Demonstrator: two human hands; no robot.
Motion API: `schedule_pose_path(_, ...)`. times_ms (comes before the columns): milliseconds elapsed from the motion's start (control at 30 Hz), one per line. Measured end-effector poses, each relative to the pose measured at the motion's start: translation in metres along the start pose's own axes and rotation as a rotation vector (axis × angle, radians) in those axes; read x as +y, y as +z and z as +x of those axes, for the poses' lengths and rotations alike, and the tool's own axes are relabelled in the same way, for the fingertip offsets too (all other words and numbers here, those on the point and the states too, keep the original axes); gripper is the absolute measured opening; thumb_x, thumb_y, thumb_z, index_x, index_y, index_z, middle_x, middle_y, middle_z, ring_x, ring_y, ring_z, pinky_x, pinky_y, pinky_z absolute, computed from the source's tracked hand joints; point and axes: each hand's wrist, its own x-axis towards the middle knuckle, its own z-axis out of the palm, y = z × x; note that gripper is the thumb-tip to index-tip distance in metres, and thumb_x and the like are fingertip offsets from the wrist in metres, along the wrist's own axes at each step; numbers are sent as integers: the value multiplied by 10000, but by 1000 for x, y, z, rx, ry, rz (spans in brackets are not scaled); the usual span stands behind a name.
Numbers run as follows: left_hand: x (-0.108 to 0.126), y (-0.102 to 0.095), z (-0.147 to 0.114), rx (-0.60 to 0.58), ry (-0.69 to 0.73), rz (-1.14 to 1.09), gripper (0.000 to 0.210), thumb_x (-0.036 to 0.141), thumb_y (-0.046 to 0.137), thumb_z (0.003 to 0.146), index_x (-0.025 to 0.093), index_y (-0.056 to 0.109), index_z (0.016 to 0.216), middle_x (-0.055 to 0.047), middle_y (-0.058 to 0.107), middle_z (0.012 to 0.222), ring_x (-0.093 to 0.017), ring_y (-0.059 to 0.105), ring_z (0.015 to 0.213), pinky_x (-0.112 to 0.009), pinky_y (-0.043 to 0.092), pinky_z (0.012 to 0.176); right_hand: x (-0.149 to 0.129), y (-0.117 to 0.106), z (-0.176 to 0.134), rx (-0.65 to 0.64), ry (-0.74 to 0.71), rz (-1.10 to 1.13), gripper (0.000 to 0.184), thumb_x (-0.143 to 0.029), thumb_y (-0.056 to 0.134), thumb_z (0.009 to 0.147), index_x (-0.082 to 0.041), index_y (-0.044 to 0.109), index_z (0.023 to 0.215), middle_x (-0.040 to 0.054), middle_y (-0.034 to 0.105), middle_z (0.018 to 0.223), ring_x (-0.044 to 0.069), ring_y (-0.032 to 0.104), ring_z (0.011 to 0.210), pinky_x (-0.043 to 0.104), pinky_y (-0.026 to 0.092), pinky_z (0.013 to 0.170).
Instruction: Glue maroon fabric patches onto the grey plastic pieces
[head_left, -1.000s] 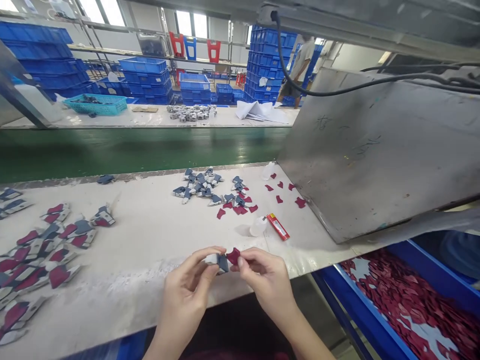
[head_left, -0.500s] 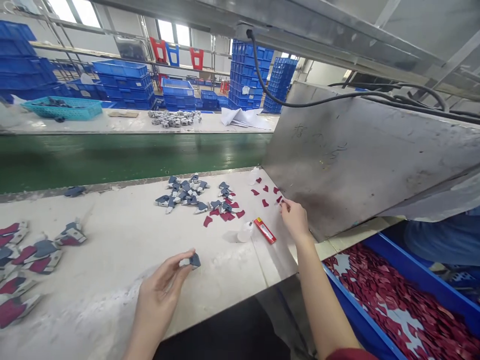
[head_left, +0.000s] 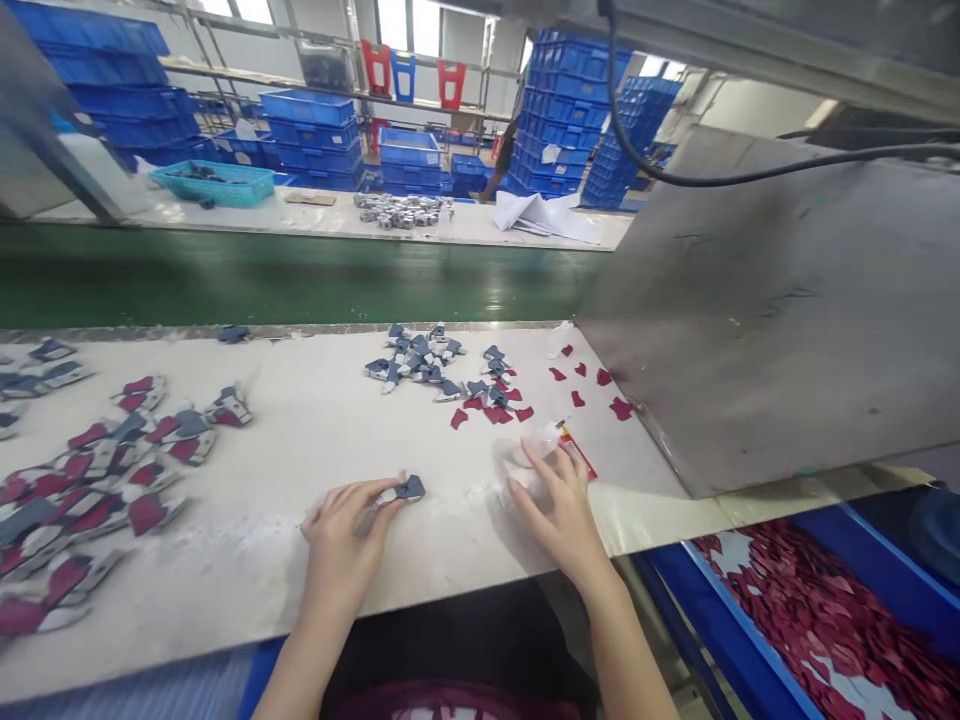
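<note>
One grey-and-white piece (head_left: 409, 488) in the left hand (head_left: 341, 540), pinched between thumb and fingers toward the front of the desk (head_left: 300, 430); grip closed on it, white end toward the palm, grey end exposed. Piece touching desk: cannot tell. Right hand (head_left: 564, 510) at a small translucent bottle (head_left: 543, 437), thumb and fingers curved about its body; blur and overlap there, so cannot tell whether this grip is clenched or loose. Red packet (head_left: 582, 459) lies just beyond the right hand, partly covered by it. Loose maroon pieces (head_left: 577, 398) scattered farther back, some near the metal panel (head_left: 750, 300). Grey-and-white cluster (head_left: 420, 362) behind both hands. Parts with maroon patches (head_left: 94, 512) spread at far left. Blue bin (head_left: 739, 622), lower right, holds many maroon cutouts (head_left: 832, 600).
</note>
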Motion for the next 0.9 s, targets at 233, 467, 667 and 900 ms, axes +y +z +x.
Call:
schedule_pose_path(233, 4, 1, -11, -34, -7, 85, 162, 273, 647, 861, 261, 744, 990, -41, 755, 929, -257, 649, 912, -401, 380, 848, -40, 30, -3, 342, 6, 364, 441, -310, 709, 819, -235, 586, 1236, 75, 674, 1093, 238, 649, 1025, 414, 551, 887)
schedule_pose_path(467, 9, -1, -16, -37, 22, 68, 185, 217, 583, 911, 267, 729, 1013, -13, 739, 899, -200, 680, 822, -426, 294, 953, -69, 45, -17, 371, -36, 425, 206, -335, 677, 809, -173, 708, 932, 61, 754, 803, 190, 700, 613, 276, 565, 543)
schedule_pose_path(667, 12, -1, -12, 4, 43, 28, 170, 230, 578, 901, 236, 739, 955, -7, 733, 809, -188, 684, 745, -388, 360, 872, -73, 46, -16, 323, 121, 407, 225, -378, 638, 828, -164, 705, 849, 39, 713, 683, 158, 639, 508, 258, 517, 478)
schedule_pose_path(900, 12, 0, -11, 6, 33, 19, 173, 243, 574, 905, 243, 741, 947, -7, 736, 796, -186, 683, 738, -384, 373, 867, -74, 46, -15, 279, 170, 423, 249, -390, 616, 850, -158, 704, 855, 32, 693, 657, 165, 640, 532, 264, 511, 498)
